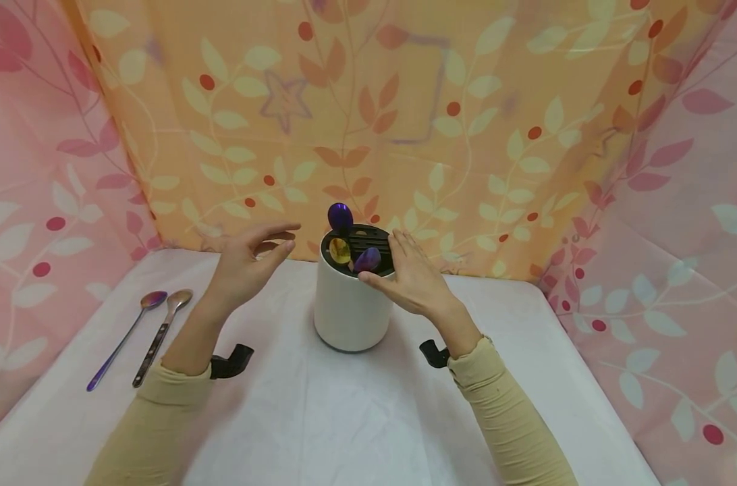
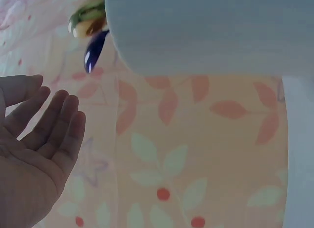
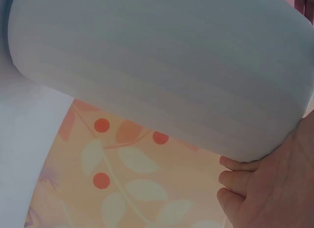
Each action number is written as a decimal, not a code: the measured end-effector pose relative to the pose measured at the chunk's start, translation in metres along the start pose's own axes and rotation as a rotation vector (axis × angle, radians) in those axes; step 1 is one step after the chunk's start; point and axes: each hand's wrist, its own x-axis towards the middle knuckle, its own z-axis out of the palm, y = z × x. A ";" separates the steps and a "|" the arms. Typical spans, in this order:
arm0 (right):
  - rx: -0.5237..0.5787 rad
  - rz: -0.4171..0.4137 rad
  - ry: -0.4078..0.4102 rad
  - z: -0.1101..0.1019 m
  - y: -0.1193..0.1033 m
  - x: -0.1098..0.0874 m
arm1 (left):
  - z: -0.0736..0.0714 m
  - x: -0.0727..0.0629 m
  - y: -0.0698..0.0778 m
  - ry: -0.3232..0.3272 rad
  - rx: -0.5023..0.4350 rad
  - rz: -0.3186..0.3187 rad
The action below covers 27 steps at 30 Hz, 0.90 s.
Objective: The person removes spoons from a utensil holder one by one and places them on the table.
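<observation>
A white utensil holder (image 1: 351,310) with a black slotted top (image 1: 368,237) stands upright on the table. Bowls of three spoons stick out of it: a dark purple spoon (image 1: 341,217) at the back, a gold spoon (image 1: 339,250) and a purple-blue spoon (image 1: 367,260) nearer the front. My right hand (image 1: 414,275) rests against the holder's right side at the rim, fingers extended and thumb along the near edge. To the left of the holder, my left hand (image 1: 247,266) hovers in the air with loosely bent fingers, holding nothing. The left wrist view shows that palm (image 2: 37,154) bare.
On the left of the white-covered table (image 1: 344,432) lie a purple-blue long-handled spoon (image 1: 123,344) and a spoon with a dark riveted handle (image 1: 160,341), side by side. Patterned cloth (image 1: 368,101) hangs behind and at both sides. Black wrist mounts (image 1: 231,362) project from the sleeves.
</observation>
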 end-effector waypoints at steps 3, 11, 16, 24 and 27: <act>-0.010 0.002 0.003 0.000 0.002 0.001 | 0.017 0.005 0.001 -0.024 -0.042 0.006; -0.011 -0.013 0.009 0.000 -0.001 0.003 | 0.046 0.009 0.002 -0.060 -0.114 0.022; -0.011 -0.017 0.010 -0.002 -0.002 0.002 | 0.053 0.010 0.003 -0.038 -0.152 0.006; -0.003 -0.010 0.008 -0.001 -0.001 0.000 | 0.058 0.010 0.005 -0.025 -0.174 -0.032; 0.000 -0.011 0.009 -0.001 -0.002 0.000 | 0.058 0.011 0.006 -0.027 -0.173 -0.031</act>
